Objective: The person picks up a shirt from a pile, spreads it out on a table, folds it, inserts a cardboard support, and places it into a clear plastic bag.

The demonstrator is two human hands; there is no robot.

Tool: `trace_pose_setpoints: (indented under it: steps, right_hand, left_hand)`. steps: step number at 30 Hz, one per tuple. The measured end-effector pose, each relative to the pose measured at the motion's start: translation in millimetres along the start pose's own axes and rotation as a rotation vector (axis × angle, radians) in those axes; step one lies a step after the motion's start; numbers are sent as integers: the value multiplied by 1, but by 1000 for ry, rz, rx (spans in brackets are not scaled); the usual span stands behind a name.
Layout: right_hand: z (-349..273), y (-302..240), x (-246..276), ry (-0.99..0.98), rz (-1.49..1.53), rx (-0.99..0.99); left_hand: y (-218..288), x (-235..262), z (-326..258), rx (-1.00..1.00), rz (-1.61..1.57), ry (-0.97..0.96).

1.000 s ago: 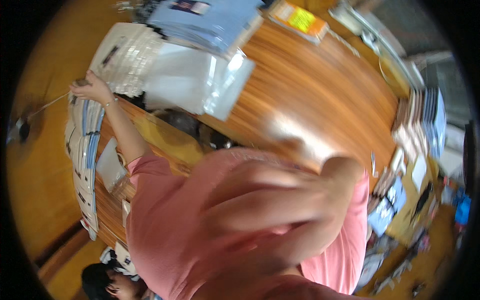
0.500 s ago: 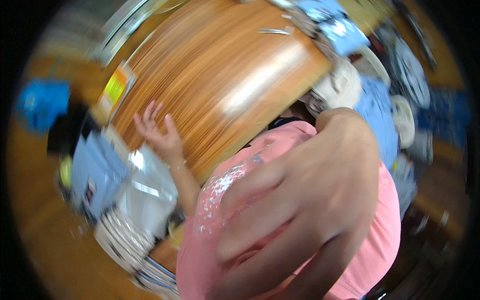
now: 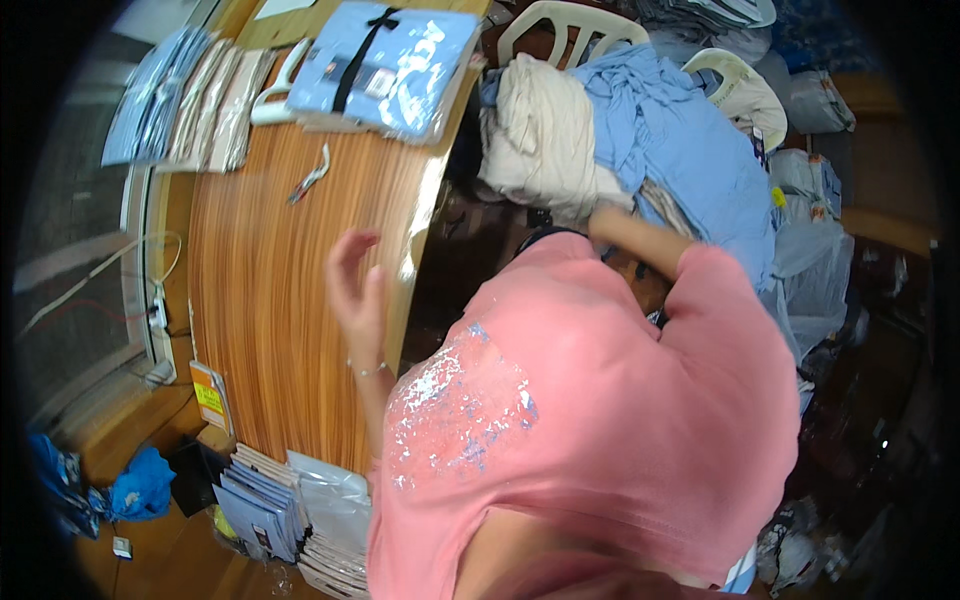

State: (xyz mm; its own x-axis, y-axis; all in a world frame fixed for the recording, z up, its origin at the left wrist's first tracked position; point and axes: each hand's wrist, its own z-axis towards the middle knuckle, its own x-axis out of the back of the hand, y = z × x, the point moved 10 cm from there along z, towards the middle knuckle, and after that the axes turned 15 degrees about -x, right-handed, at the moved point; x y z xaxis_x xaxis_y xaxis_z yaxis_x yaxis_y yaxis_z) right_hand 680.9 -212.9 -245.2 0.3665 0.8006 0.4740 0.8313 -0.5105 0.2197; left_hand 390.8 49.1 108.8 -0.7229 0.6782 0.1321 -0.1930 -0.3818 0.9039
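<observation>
My left hand [image 3: 357,285] is raised over the near right edge of the wood-grain table [image 3: 270,290], its fingers loosely bent and thumb apart, with nothing in it. My right hand [image 3: 608,222] reaches to the lower edge of a folded cream cloth [image 3: 545,130]; its fingers are hidden there, so its grip does not show. Beside the cream cloth, a heap of light blue cloth [image 3: 680,150] spreads to the right. A small pair of snips [image 3: 310,176] lies on the table, away from both hands.
Wrapped blue packs with a black ribbon [image 3: 385,65] lie at the table's far end. Beige packs [image 3: 225,105] stand left of them. White plastic chairs [image 3: 575,25] are behind the cloth. More packs [image 3: 265,510] and a clear bag [image 3: 335,500] sit at the near left.
The view has turned, so the table now runs away from me. My right hand has gone from close before the camera to the cream cloth. My left hand stays raised and empty.
</observation>
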Motion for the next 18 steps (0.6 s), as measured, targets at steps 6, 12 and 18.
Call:
trace_pose_setpoints:
  steps: [6,12,18]
  right_hand:
    - [18,35,56,-71,817,203]
    - [66,97,74,670,987,-301]
    - [17,240,41,231,2226,-248]
  left_hand:
    - [-185,-227,50,352,-73,-524]
    - [-331,-291,73,247,618,-321]
    - [-359,-246,57,697,-378,377]
